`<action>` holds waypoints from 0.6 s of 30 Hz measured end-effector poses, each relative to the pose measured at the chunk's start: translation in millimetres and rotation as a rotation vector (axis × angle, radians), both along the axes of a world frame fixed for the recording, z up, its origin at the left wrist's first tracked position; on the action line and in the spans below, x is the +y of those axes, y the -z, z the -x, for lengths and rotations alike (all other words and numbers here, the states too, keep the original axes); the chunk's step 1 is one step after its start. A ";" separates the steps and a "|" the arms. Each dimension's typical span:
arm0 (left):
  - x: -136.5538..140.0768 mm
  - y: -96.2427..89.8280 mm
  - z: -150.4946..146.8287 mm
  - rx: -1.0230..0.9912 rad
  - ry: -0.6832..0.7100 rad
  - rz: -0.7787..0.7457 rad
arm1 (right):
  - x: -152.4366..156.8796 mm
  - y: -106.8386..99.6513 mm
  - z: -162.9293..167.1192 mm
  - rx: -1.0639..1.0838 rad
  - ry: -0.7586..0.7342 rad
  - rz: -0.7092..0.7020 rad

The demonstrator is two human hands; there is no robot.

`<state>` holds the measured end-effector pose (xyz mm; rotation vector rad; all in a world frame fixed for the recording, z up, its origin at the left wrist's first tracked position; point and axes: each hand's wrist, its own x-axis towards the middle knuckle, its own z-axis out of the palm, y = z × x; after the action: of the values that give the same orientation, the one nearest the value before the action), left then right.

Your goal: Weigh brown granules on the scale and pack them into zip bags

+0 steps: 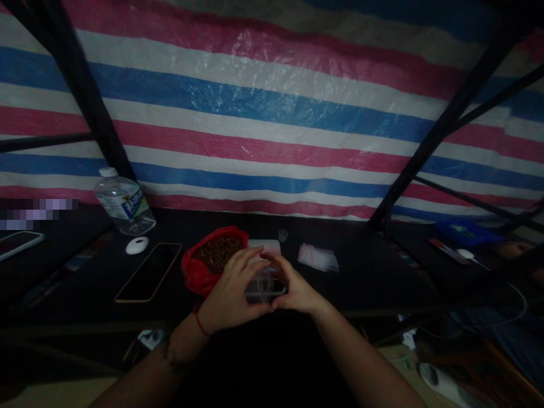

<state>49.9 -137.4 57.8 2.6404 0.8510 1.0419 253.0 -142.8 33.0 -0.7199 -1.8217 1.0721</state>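
My left hand (232,289) and my right hand (295,286) curve towards each other, thumbs nearly meeting at the front. Between their fingers is a thin see-through piece (264,283), seemingly a small clear plastic bag; dim light blurs its outline. Beneath lies a white flat device (267,245) like a small scale, partly covered by my hands. Close by my left hand, a red plastic bag (193,272) stands open, filled with dark reddish-brown dried bits (216,253). A stack of small clear bags (318,258) lies right of my right hand, and a tiny clear cup (283,234) sits behind.
On the black table (361,272) at left are a phone (148,272), a white mouse (137,245) and a large clear bottle (125,201). Dark metal posts (419,153) rise before the striped sheet. A blue item (467,232) and a white cable lie far right.
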 end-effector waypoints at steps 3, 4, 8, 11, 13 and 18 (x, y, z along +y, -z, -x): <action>-3.5 8.2 -1.5 -0.072 0.072 0.091 | -0.2 4.1 0.1 -0.016 -0.064 0.011; -4.0 11.5 -2.3 -0.115 0.085 0.125 | -1.2 4.9 1.7 -0.036 -0.067 0.015; -4.6 23.3 -7.1 -0.267 0.093 0.264 | -8.2 8.8 16.4 -0.080 0.001 0.018; -5.7 27.4 -11.0 -0.290 0.112 0.345 | -12.3 12.7 29.4 -0.024 0.125 -0.018; -6.3 25.6 -9.7 -0.286 0.115 0.342 | -12.7 14.5 33.7 0.045 0.164 -0.015; -4.1 3.2 11.9 -0.190 0.084 0.103 | -9.8 17.7 27.1 0.190 0.033 0.189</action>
<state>38.0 -141.5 54.6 2.4240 0.7270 1.1715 225.9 -152.6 15.3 -0.7292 -1.5570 1.2586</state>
